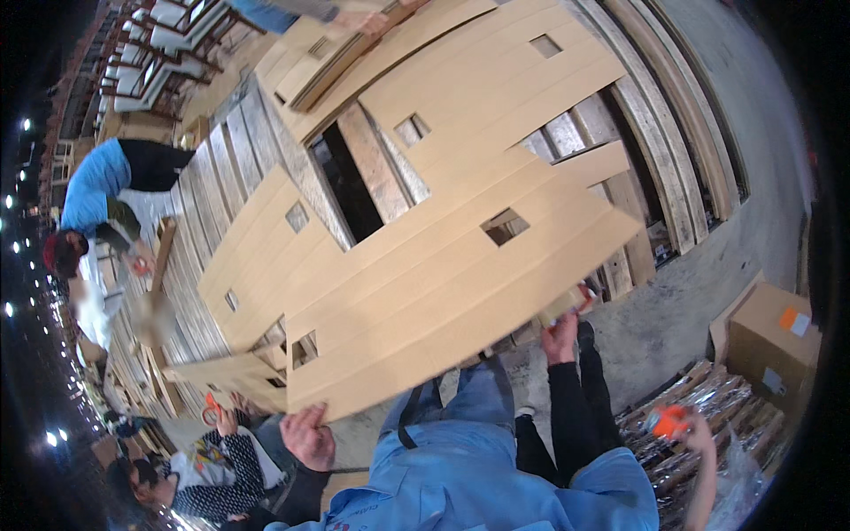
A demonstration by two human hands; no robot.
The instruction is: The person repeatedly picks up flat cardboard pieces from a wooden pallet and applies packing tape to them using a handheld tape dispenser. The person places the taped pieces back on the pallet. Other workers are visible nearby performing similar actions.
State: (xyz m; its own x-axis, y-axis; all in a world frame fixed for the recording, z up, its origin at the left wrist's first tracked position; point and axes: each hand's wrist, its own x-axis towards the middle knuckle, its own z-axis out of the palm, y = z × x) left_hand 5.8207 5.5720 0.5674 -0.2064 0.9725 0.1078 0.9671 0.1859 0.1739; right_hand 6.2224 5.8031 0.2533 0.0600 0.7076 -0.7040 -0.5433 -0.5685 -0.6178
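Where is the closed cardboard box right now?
In the head view, the closed cardboard box sits at the far right on the concrete floor, just above the foil-wrapped bundles.

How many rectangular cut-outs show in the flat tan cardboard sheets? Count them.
6 cut-outs: far sheet's two, left sheet's two, nearest sheet's two; others may be hidden.

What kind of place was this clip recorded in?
Probably a packing workshop or warehouse: flat die-cut cardboard sheets lie over wooden pallets, a closed carton stands on the concrete floor, and co-workers work nearby.
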